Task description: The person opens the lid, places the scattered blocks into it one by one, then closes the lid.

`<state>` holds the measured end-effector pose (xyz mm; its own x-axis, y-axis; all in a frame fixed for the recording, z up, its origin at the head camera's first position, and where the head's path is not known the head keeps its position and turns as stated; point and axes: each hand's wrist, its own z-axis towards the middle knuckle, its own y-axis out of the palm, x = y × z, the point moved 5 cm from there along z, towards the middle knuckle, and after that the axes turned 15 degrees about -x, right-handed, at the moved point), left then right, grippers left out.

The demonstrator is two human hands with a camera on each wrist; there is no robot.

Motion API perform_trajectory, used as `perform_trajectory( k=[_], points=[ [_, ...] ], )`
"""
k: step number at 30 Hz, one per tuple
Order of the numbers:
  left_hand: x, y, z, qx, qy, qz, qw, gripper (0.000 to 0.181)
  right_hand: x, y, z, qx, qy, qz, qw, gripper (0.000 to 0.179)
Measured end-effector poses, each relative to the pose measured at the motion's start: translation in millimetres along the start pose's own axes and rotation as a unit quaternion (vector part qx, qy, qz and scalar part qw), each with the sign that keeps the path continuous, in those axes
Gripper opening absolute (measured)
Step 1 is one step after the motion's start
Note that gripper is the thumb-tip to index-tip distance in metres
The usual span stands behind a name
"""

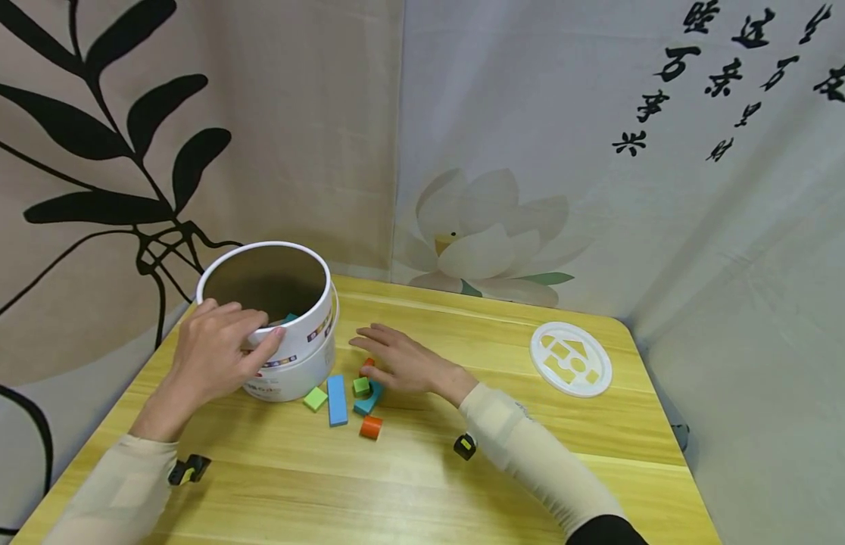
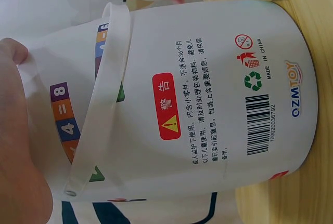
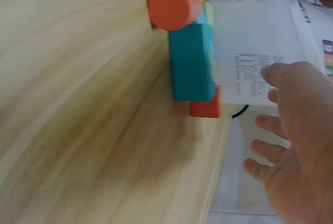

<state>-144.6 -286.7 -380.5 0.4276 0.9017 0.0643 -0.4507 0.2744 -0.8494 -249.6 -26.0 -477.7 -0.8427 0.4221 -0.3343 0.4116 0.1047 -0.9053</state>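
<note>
A white bucket [image 1: 303, 352] with printed sides and a thin handle stands at the table's left, a bit of teal visible inside. My left hand [image 1: 218, 344] grips its near rim, fingers over the edge and thumb outside. To the right, my right hand [image 1: 416, 363] hovers with fingers spread and nothing in them. Below and beside it lie a blue plank [image 1: 337, 401], a light green block [image 1: 316, 399], a green cube [image 1: 361, 387], an orange cylinder [image 1: 371, 428], a teal block [image 3: 190, 63] and a red block [image 3: 205, 108], partly covered by the teal one.
A white disc with shaped cut-outs [image 1: 603, 363] lies on the right part of the wooden table [image 1: 279, 484]. Cloth curtains [image 1: 313, 113] with printed leaves, a lotus and characters hang behind the table's far edge.
</note>
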Motion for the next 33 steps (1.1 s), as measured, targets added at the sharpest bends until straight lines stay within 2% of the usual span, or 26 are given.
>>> perform_trajectory(
  k=[4, 7, 20, 33],
  points=[
    [-0.9, 0.7, -0.4, -0.001, 0.001, -0.004, 1.0000, 0.058, 0.4, 9.8, 7.2, -0.020, -0.007, -0.006, 0.9998, 0.052],
    [-1.1, 1.0, -0.1, 0.000, 0.001, -0.001, 1.0000, 0.062, 0.5, 13.5, 10.0, -0.026, -0.021, -0.007, 0.9994, 0.048],
    [-1.2, 1.3, 0.0, 0.004, 0.000, 0.002, 1.0000, 0.069, 0.8, 21.3, 19.4, -0.017, -0.040, -0.033, 0.9985, 0.032],
    [-1.3, 0.8, -0.2, -0.002, -0.003, 0.001, 1.0000, 0.070, 4.5, 20.9, 23.7, -0.012, -0.031, -0.036, 0.9988, 0.025]
  ],
)
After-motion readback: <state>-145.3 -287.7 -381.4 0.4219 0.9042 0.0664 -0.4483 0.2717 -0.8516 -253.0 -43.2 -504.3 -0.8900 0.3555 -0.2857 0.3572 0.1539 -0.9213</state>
